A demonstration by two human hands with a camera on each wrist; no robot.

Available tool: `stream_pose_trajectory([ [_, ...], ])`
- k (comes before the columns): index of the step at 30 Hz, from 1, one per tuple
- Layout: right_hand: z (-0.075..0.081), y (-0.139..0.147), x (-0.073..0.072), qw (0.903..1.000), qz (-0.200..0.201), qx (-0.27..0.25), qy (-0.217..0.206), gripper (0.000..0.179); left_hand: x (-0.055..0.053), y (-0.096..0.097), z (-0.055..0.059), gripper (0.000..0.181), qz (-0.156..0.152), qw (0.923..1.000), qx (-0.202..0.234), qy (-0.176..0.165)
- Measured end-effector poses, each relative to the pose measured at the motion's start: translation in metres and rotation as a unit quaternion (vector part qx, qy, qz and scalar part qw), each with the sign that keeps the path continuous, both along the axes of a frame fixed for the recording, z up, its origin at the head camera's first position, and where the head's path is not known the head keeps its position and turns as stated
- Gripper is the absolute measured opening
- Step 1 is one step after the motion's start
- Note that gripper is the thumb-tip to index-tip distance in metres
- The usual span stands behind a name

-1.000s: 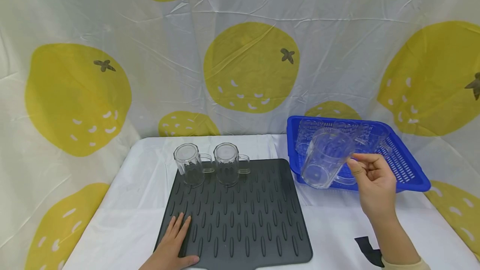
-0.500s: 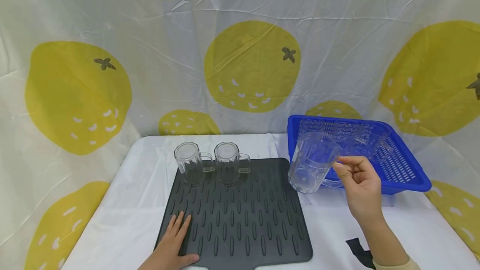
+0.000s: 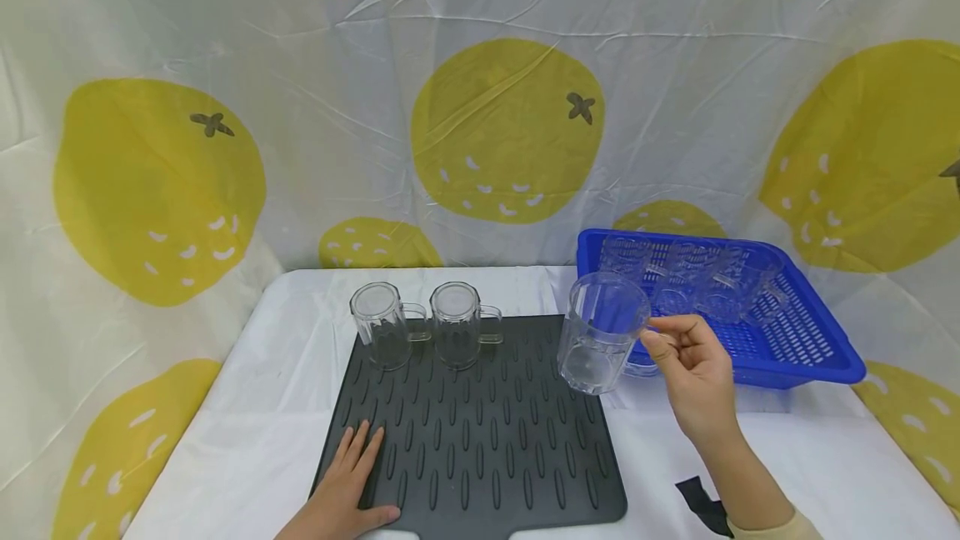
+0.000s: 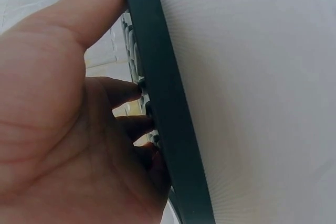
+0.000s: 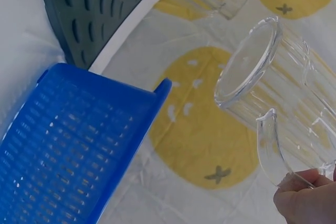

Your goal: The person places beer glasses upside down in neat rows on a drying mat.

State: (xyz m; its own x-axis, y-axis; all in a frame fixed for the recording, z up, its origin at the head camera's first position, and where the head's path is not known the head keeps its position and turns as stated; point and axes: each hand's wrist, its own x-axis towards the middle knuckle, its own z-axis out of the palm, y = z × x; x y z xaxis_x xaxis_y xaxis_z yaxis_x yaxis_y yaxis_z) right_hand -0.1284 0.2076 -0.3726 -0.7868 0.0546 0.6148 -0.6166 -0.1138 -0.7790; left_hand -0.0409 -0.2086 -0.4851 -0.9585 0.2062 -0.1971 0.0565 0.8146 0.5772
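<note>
My right hand pinches a clear glass mug by its handle. The mug hangs slightly tilted, mouth up, in front of the basket's left corner and over the right back part of a dark grey ridged mat. In the right wrist view the curved handle runs down to my fingertips. Fingers spread, my left hand rests on the mat's left front edge. Two more glass mugs, one on the left and one beside it, stand upright on the mat's back left, handles pointing right.
A blue plastic basket at the back right holds several clear glass mugs. White cloth covers the table. Behind it hangs a curtain with yellow fruit prints. A black strap lies by my right wrist.
My right hand has carried the glass mug leftward from over the basket's front to beside its left corner, turning it more upright. The left hand stays in place.
</note>
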Motion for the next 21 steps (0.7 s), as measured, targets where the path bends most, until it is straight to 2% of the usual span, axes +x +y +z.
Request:
stream_pose_trajectory([
  [7,-0.001,-0.008,-0.005,0.9991,0.035,-0.012,0.020,0.020,0.000,-0.001,-0.001,0.110,-0.002,1.0000,0.003,0.001],
  [14,-0.004,-0.017,-0.005,0.9995,0.032,-0.004,0.003,0.016,0.000,-0.001,-0.003,0.110,0.000,1.0000,0.008,0.004],
  [21,-0.004,-0.023,-0.006,0.9989,0.045,-0.010,0.008,0.018,0.001,-0.001,-0.003,0.111,0.001,0.9999,0.013,0.005],
])
